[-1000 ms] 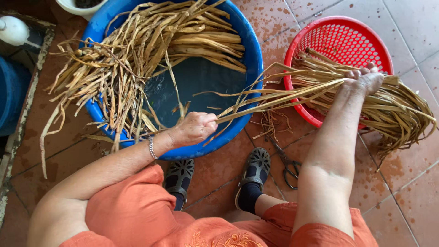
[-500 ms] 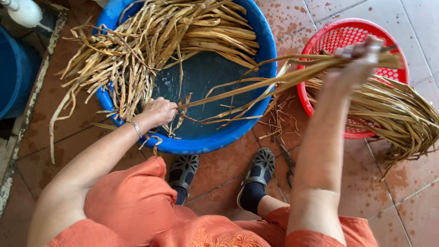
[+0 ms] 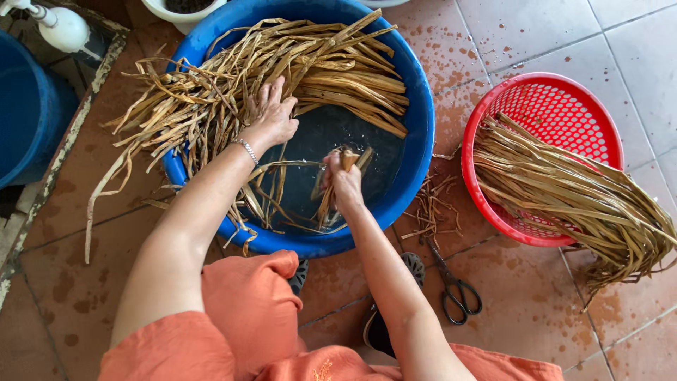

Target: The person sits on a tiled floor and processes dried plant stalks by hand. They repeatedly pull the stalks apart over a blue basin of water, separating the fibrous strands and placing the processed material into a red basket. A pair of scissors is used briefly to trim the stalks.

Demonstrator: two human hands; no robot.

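Dried leaf strips [image 3: 331, 67]: long, flat, tan, fibrous; most are lying heaped in the blue basin [image 3: 423, 120]. Right hand [image 3: 343, 182] is clamping a small bunch over the basin's dark water; left hand [image 3: 271, 116] is pressing, fingers spread, on the heap. Red basket [image 3: 557, 99], right of basin, is holding a smaller finished-looking bundle. Scissors [image 3: 455, 286] are lying on the tiled floor [image 3: 536, 35].

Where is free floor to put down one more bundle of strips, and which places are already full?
Bare tiles lie above the red basket at upper right, and on the left below the strips hanging over the blue tub. Crowded: between tub and basket, with scraps and scissors.
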